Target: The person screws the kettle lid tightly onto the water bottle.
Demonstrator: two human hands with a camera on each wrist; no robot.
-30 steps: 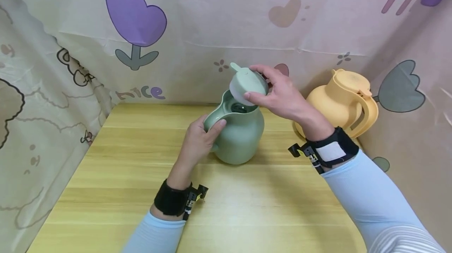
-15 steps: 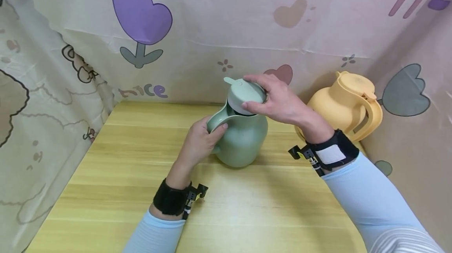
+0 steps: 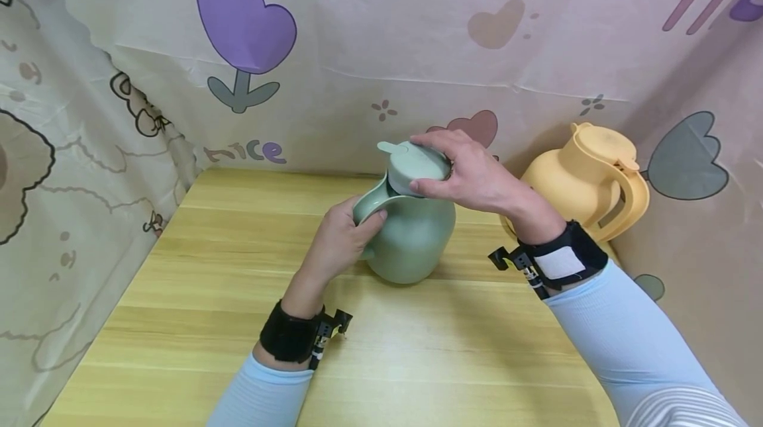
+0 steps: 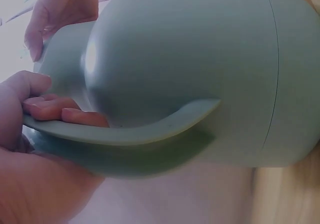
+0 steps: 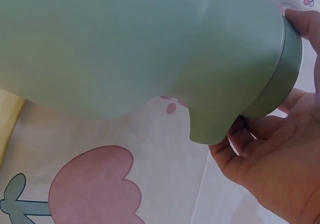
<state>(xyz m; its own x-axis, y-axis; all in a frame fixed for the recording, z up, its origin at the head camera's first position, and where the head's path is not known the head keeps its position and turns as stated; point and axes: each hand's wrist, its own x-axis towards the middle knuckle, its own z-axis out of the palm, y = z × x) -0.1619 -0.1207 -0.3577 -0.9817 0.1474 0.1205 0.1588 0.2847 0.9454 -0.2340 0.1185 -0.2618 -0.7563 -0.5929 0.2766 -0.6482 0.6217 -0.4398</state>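
A green thermal jug [image 3: 411,241] stands upright on the wooden table, its handle toward the left. My left hand [image 3: 341,240] grips that handle [image 4: 130,134], fingers through the loop and thumb on top. With fingers and thumb around its edge, my right hand [image 3: 477,172] holds the green lid [image 3: 417,165] at the jug's mouth. The lid sits slightly raised at the handle side, where a dark gap shows below it; its small tab points left. In the right wrist view, the lid [image 5: 280,84] meets the rim beside the spout [image 5: 210,126].
A yellow thermal jug [image 3: 572,175] with its lid on stands at the back right, partly behind the right forearm. Printed fabric [image 3: 381,30] hangs along the back and both sides of the wooden table [image 3: 208,301].
My right hand has lowered the lid from above the jug down into its mouth and levelled it. The left hand keeps its grip on the handle. The view has shifted slightly.
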